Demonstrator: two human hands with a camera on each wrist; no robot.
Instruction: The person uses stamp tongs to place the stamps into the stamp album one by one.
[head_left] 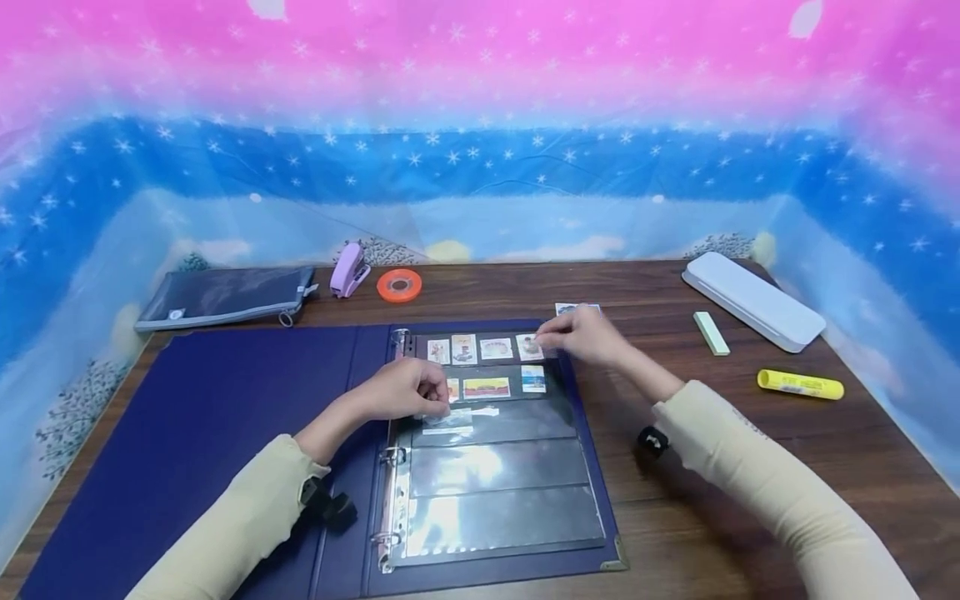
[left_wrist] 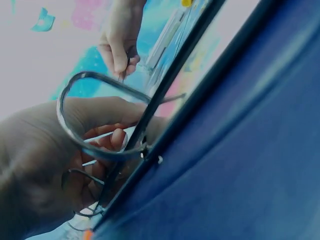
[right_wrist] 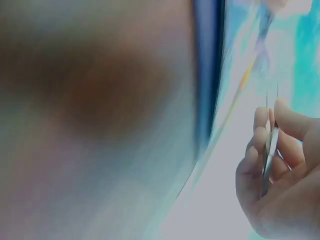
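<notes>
A dark stock page [head_left: 495, 467] with clear pockets lies in an open navy ring binder [head_left: 247, 400]. Several stamps fill its top two rows, among them a yellow and red stamp [head_left: 486, 388]. My right hand [head_left: 588, 335] grips metal tweezers [right_wrist: 271, 145], their tips at the rightmost stamp [head_left: 529, 347] of the top row. Over the page's left side, my left hand [head_left: 405, 388] has curled fingers and seems to pinch a small clear plastic piece [head_left: 448, 423]; glare blurs its outline. In the left wrist view a binder ring [left_wrist: 62, 112] stands in front of that hand.
Behind the binder are a zip pouch [head_left: 232, 296], purple stapler [head_left: 348, 271] and orange tape roll [head_left: 399, 286]. More stamps [head_left: 576, 308] lie beyond the right hand. At right are a white case [head_left: 753, 300], pale green block [head_left: 710, 333] and yellow tube [head_left: 800, 384].
</notes>
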